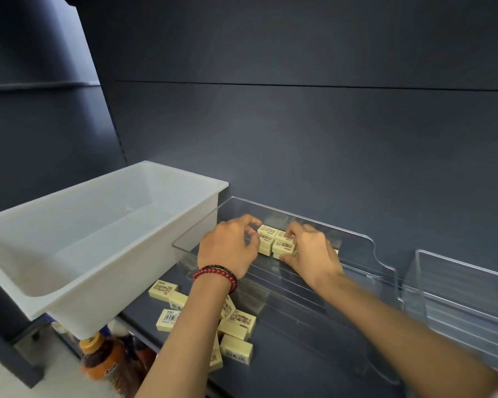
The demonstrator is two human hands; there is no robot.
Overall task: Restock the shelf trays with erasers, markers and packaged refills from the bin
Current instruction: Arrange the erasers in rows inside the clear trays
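Observation:
Several pale yellow erasers (pixel 274 239) sit packed together at the back of a clear plastic shelf tray (pixel 380 271). My left hand (pixel 230 248), with a red bead bracelet on the wrist, has its fingertips curled against the left side of that group. My right hand (pixel 311 254) pinches one eraser (pixel 283 246) between thumb and fingers at the group's right side. More loose erasers (pixel 237 326) lie scattered on the dark shelf in front of the tray, partly hidden under my left forearm. The white bin (pixel 104 242) at the left looks empty inside.
A second clear tray (pixel 457 285) stands at the right on the same shelf. The dark back panel rises right behind the trays. Below the shelf edge at the lower left stand a bottle with an orange cap (pixel 98 354) and other goods.

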